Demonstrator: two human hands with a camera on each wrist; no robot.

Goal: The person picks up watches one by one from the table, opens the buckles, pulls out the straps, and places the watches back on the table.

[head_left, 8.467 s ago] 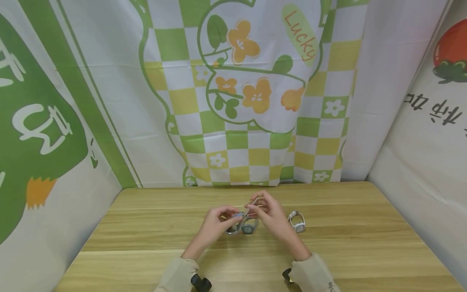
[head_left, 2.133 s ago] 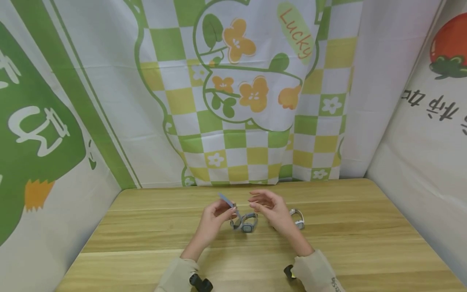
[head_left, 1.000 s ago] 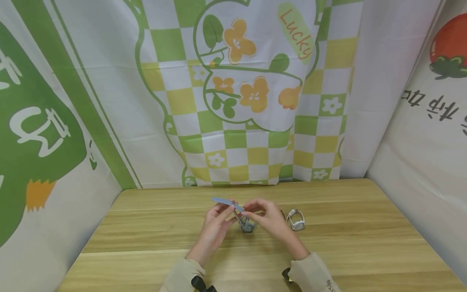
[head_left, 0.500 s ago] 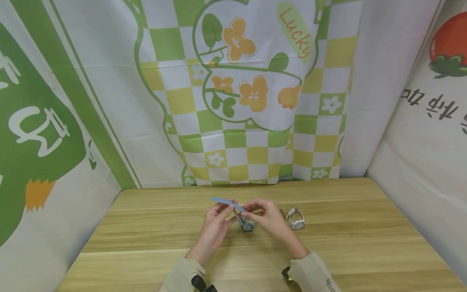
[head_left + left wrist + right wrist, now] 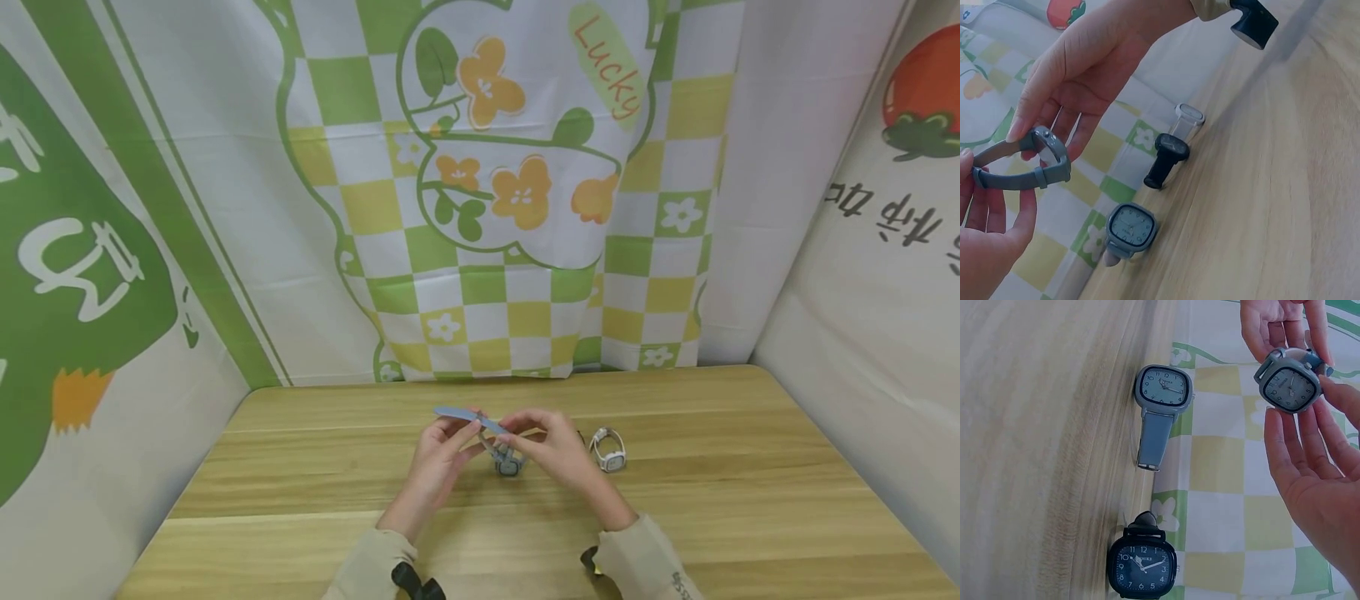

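A blue-grey wristwatch point(image 5: 459, 413) is held up between both hands over the middle of the table. My left hand point(image 5: 435, 467) pinches its strap, with thumb on top. My right hand point(image 5: 553, 446) pinches the other side; in the right wrist view its fingertips are by the case of the held watch point(image 5: 1290, 389). The left wrist view has the strap of the held watch point(image 5: 1010, 181) as a loop between the left hand point(image 5: 991, 250) and the right hand point(image 5: 1085, 69). Below them stands a second grey watch point(image 5: 508, 464), dial up front, its strap looped.
A white watch point(image 5: 612, 460) stands on the wooden table point(image 5: 712, 500), right of my right hand. Between it and the grey one is a black watch point(image 5: 1142, 565), mostly hidden behind that hand in the head view. Patterned cloth point(image 5: 487, 317) hangs at the table's back edge.
About two seconds ago only my left hand held the watch, strap pointing up. My right hand has come left and taken hold; the strap lies flatter. Almost no motion over the last second.
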